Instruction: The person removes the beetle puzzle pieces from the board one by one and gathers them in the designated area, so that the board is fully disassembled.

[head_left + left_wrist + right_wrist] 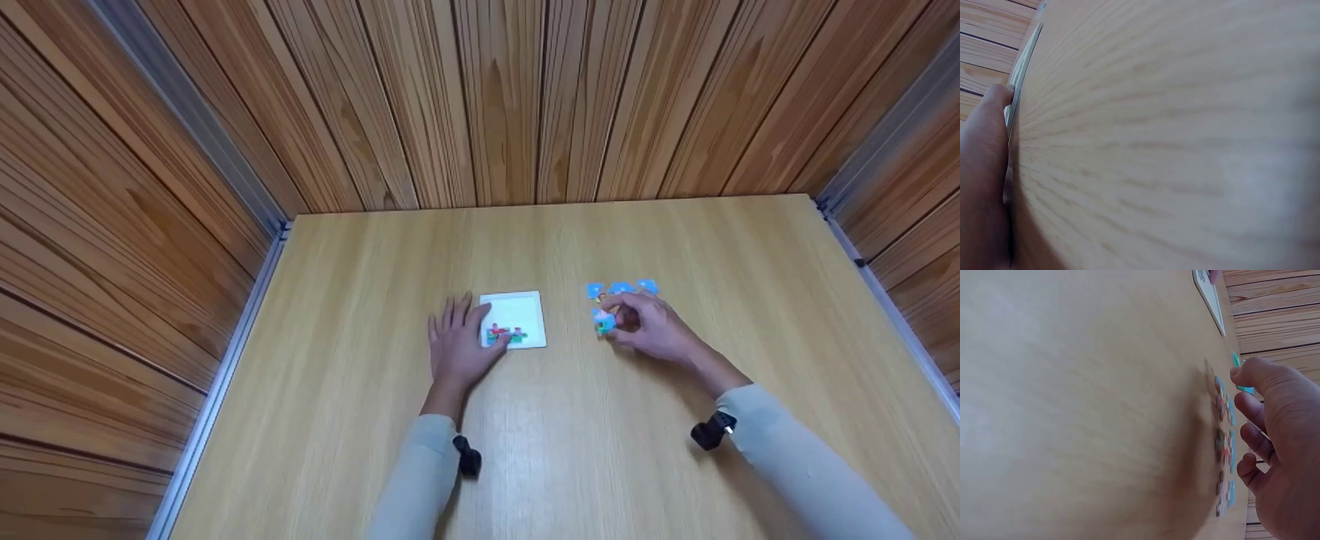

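Observation:
A white square puzzle tray [517, 309] lies on the table with a few colourful jigsaw pieces [517, 334] along its near side. My left hand [456, 349] rests flat at the tray's left edge, fingers straight, its thumb reaching over the near corner. In the left wrist view that thumb [998, 97] lies over the tray's rim [1028, 53]. To the right of the tray, my right hand [654, 327] pinches a blue and green jigsaw piece [604, 322] between thumb and fingers. The right wrist view shows this piece [1246, 390] raised at the fingertips, partly hidden by the thumb.
Loose blue-edged jigsaw pieces [621, 287] lie in a row just beyond my right hand, partly covered by it. The wooden table [360, 300] meets plank walls [495, 105] at the back and sides, with metal rails [225, 367] along the side edges.

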`<state>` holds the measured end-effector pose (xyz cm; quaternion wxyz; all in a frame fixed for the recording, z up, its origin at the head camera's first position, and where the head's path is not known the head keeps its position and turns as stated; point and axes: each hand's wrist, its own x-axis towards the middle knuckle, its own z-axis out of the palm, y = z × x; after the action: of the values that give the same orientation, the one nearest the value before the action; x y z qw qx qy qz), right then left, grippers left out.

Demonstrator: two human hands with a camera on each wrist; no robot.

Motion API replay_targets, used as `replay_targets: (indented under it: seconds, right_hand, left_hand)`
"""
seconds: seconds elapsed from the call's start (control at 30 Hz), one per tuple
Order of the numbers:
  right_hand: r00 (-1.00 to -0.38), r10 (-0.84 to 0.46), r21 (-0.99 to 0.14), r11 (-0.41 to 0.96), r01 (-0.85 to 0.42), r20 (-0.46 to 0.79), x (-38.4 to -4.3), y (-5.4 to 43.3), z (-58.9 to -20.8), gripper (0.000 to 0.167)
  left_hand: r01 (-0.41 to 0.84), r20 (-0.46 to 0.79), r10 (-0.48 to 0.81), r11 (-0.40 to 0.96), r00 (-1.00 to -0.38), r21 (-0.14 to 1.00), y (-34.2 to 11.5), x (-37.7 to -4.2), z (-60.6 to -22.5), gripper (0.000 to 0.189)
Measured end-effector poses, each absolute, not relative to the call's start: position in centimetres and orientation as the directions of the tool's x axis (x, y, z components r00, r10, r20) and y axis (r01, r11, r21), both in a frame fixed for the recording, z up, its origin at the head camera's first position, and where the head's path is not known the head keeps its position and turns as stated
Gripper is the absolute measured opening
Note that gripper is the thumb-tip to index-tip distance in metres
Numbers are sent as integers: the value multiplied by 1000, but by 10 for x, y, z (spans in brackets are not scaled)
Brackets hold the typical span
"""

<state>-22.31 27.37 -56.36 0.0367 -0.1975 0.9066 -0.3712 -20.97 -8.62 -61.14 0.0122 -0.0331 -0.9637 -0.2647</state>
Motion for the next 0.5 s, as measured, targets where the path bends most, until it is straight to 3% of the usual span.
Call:
replay_targets:
  seconds: [0.5]
  right_hand:
    - [-953,-292,-654,706,-272,81,-210,316,-560,38]
  left_hand:
    - [65,30,58,861,-998,505,-87,-211,-613,79]
